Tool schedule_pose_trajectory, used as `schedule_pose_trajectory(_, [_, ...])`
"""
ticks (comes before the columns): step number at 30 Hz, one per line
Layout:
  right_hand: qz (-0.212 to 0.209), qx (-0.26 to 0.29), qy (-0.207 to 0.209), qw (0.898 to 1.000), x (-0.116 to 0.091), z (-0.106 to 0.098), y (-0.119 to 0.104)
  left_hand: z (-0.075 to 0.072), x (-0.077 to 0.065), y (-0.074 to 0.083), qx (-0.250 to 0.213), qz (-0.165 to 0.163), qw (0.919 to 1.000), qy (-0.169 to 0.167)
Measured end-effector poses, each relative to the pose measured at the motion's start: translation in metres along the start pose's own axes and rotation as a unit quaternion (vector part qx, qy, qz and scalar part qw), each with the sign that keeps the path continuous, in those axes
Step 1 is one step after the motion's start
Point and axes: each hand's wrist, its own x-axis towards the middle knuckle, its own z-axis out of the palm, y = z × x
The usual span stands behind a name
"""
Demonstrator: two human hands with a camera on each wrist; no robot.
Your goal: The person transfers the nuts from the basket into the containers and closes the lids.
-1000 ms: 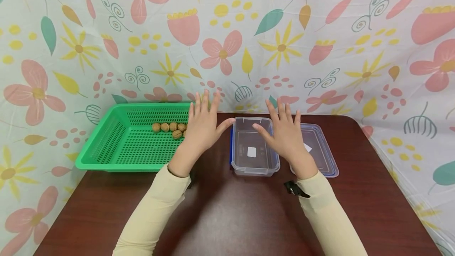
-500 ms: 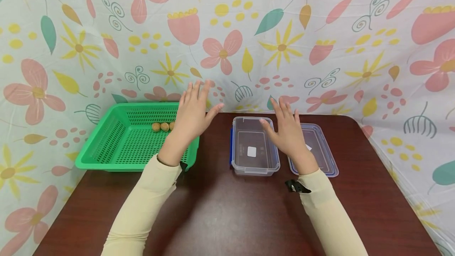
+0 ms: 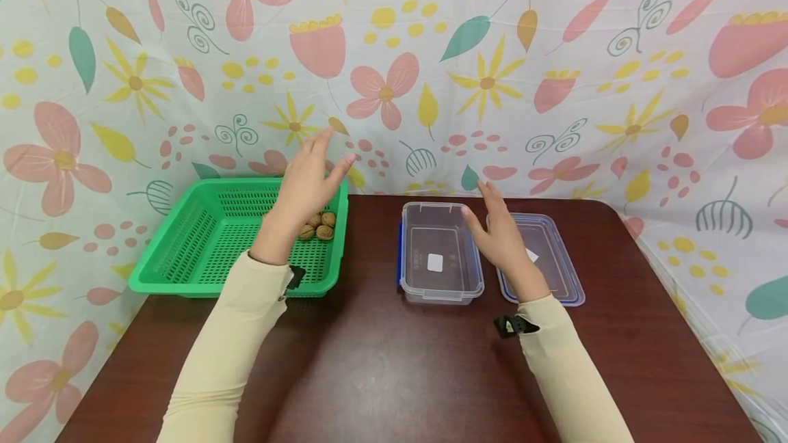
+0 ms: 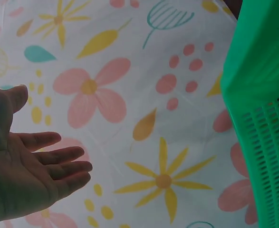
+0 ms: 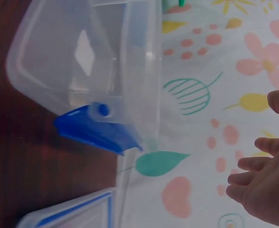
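Observation:
My left hand (image 3: 304, 186) is raised over the green basket (image 3: 209, 286), fingers fairly straight and thumb apart, holding nothing. In the left wrist view that same hand (image 4: 39, 166) shows spread fingers and a bare palm. Several walnuts (image 3: 325, 232) lie in the basket's right part, some hidden behind the hand. Above the gap between a clear plastic container (image 3: 440, 286) and its lid (image 3: 557, 272) hovers my right hand (image 3: 501, 241), also with nothing in it. The right wrist view shows its loosely extended fingers (image 5: 253, 164) apart from the container.
A dark wooden table (image 3: 394, 374) bears everything. A flowered cloth (image 3: 394, 53) hangs right behind it. The container has a blue latch (image 5: 96, 130) on its side and a white label (image 3: 434, 262) showing through it. The lid lies flat at the right.
My left hand has moved left and slightly up, from the basket's right edge to over the basket, uncovering some walnuts. The right hand has shifted slightly right and turned a little.

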Motion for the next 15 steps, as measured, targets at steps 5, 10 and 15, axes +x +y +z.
schedule_pose_trajectory(5, [0.025,0.027,-0.005,0.999,-0.002,0.003,0.013,-0.012,0.010,-0.012,-0.043,-0.027,0.9986,-0.015])
schedule_pose_trajectory(10, [0.081,0.064,-0.032,0.994,-0.006,0.006,0.024,-0.023,0.017,-0.031,-0.093,-0.058,0.9938,-0.019])
schedule_pose_trajectory(15, [0.097,0.104,-0.041,0.989,-0.009,0.009,0.032,-0.031,0.024,-0.051,-0.152,-0.065,0.9858,-0.028])
